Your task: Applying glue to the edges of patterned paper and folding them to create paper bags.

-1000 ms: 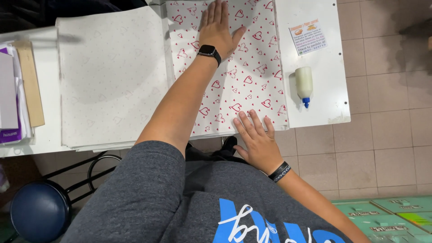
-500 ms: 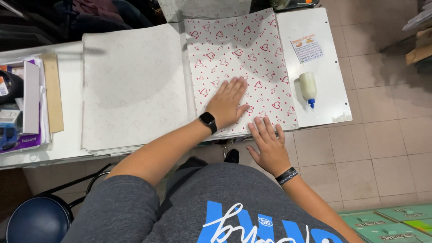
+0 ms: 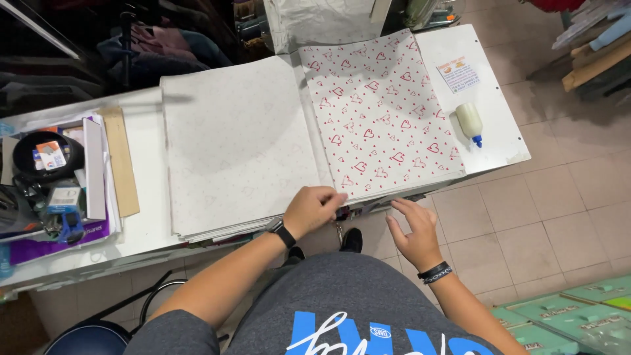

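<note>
A stack of white paper printed with red hearts (image 3: 381, 115) lies on the right half of a white table (image 3: 499, 131). To its left lies a stack of plain white sheets (image 3: 236, 148). My left hand (image 3: 313, 208), with a black watch on the wrist, pinches the near left corner of the heart paper at the table's front edge. My right hand (image 3: 414, 227), with a black wristband, hovers just below the table's edge with its fingers spread and nothing in it, close to the sheets' near edge.
A white glue bottle with a blue tip (image 3: 470, 123) and a small printed card (image 3: 460, 73) lie at the table's right. A wooden ruler (image 3: 121, 161), a black round holder (image 3: 46, 156) and stationery sit at the left. A blue stool (image 3: 89, 338) stands below; green boxes (image 3: 585, 315) on the tiled floor.
My left hand has drawn back from the middle of the heart paper to its near corner and closed on it. My right hand slid off the sheet to below the table's edge.
</note>
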